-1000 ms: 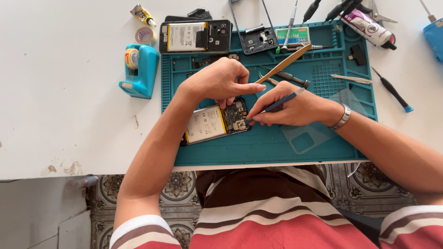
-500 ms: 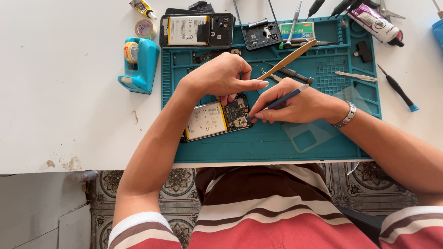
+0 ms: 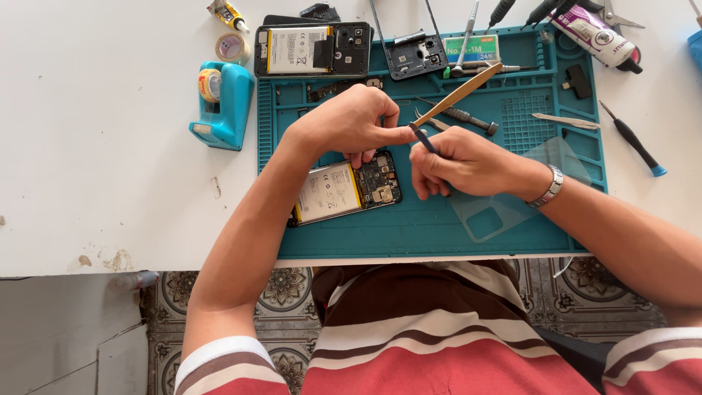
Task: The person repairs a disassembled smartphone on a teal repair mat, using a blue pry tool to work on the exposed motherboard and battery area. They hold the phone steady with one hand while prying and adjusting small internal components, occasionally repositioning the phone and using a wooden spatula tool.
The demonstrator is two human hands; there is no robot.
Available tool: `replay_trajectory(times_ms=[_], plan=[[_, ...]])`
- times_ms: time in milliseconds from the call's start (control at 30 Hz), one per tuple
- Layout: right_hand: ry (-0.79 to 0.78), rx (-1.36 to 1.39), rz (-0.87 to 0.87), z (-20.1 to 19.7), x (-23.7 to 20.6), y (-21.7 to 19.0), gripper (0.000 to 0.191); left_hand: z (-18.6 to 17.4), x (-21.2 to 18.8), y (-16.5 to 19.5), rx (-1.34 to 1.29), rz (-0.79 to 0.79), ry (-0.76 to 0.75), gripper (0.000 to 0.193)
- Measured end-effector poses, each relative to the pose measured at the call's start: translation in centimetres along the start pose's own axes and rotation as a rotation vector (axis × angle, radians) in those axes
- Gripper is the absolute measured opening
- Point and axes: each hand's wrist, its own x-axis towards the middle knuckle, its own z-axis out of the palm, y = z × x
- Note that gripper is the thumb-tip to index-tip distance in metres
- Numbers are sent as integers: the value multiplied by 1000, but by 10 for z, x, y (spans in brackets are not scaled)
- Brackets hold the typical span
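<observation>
Head view: opened phone (image 3: pixel 347 189) on teal mat (image 3: pixel 409 234), desk's near edge.
Left hand (image 3: pixel 351 123): fingers curled, resting on phone.
Right hand (image 3: pixel 457 159): gripping spudger (image 3: pixel 457 95).

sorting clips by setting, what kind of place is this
Most likely a phone repair bench. A teal repair mat lies on a white table, an opened phone with bare battery and board sits under the left hand, and screwdrivers and tweezers lie around it.
</observation>
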Motion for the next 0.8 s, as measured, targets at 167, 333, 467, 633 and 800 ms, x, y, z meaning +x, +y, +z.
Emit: replay_trajectory(times_ms=[167,333,467,633,800], plan=[[25,-43,-6,4,1,-10,17,-1,1,0,-43,-2,-19,44],[76,-58,-89,7,-3,-24,54,-2,-1,3,-52,-48,-17,41],[85,-35,-90,8,-3,-26,60,-2,-3,5,-31,-64,-17,50],[116,-11,-15,10,-4,-22,50,-1,-3,5,-17,-80,-15,55],[145,-26,-161,10,-7,-19,36,-3,-1,0,-58,-54,-28,47]])
